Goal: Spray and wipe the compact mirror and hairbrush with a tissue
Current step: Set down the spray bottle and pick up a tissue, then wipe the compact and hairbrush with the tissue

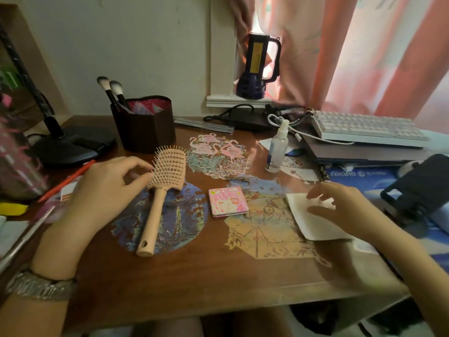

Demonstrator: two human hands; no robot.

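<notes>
Left fingers (143, 177) against hairbrush (161, 190), right fingers (318, 211) loose over tissue (308, 222).

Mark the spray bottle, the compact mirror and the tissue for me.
spray bottle (277, 147), head view, on its clear body.
compact mirror (228, 201), head view, middle of its closed pink lid.
tissue (313, 222), head view, on the bare white sheet below the right hand's fingers.

Left hand (104, 188), right hand (340, 210) loosely spread
</notes>
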